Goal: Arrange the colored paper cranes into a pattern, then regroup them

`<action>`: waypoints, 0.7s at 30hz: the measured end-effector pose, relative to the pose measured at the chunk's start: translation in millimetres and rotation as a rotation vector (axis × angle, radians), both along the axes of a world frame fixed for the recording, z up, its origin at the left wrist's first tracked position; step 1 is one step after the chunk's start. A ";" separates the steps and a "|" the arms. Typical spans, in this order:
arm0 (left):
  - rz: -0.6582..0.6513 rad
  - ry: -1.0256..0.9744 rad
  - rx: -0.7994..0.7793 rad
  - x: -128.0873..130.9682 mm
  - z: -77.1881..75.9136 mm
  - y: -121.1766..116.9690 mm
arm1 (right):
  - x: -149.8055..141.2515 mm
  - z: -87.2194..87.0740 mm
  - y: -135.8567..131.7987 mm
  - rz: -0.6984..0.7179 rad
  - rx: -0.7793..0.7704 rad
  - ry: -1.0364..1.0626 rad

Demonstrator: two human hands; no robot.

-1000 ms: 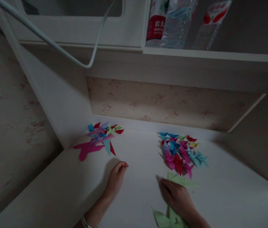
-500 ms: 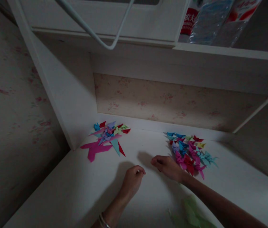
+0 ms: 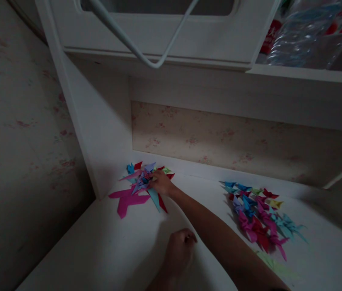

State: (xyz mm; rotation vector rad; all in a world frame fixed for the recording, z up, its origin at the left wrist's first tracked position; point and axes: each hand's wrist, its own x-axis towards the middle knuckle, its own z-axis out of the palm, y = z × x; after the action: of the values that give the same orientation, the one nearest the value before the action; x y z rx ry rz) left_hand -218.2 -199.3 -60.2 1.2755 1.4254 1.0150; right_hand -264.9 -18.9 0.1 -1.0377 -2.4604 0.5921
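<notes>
My right hand [image 3: 160, 182] reaches across to the left pile of folded coloured paper [image 3: 143, 178]. Its fingers are stretched out and slightly apart over the pile's right side; whether they grip a piece I cannot make out. Flat in front of that pile lies a magenta folded paper [image 3: 125, 201]. My left hand [image 3: 179, 247] is closed in a loose curl above the white desk, with nothing visible in it. To the right is a group of origami cranes [image 3: 257, 216] in blue, red, magenta, yellow and pale teal. A pale green paper [image 3: 275, 264] lies partly behind my right forearm.
The white desk [image 3: 98, 246] meets a side panel [image 3: 104, 121] on the left and a flowered back wall [image 3: 201, 133]. Above hangs a white cabinet [image 3: 195, 38] with a looped white cable [image 3: 128, 40] before it. Plastic bottles [image 3: 304, 36] stand on the upper right shelf.
My right hand has moved left, from beside the cranes to the left pile. My left hand now sits lower and slightly further right. The view has shifted a little.
</notes>
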 end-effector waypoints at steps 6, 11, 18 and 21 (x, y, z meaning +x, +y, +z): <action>-0.007 0.081 0.038 1.5 -4.3 0.4 | -29.8 -5.2 26.1 -0.007 0.016 -0.064; 0.001 0.167 0.024 2.5 -7.2 1.4 | -37.8 -7.7 34.5 0.017 -0.010 -0.130; -0.004 0.177 -0.011 1.9 -2.6 -0.9 | -30.3 -10.7 31.3 -0.009 -0.062 -0.163; 0.003 0.143 -0.028 1.6 -1.0 -2.3 | -28.6 -10.9 34.6 -0.027 -0.071 -0.147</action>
State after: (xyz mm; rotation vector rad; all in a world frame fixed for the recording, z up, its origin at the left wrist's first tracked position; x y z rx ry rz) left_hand -216.6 -201.6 -61.2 1.3480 1.5445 0.9176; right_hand -293.5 15.7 -10.8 -1.1793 -2.5635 0.6183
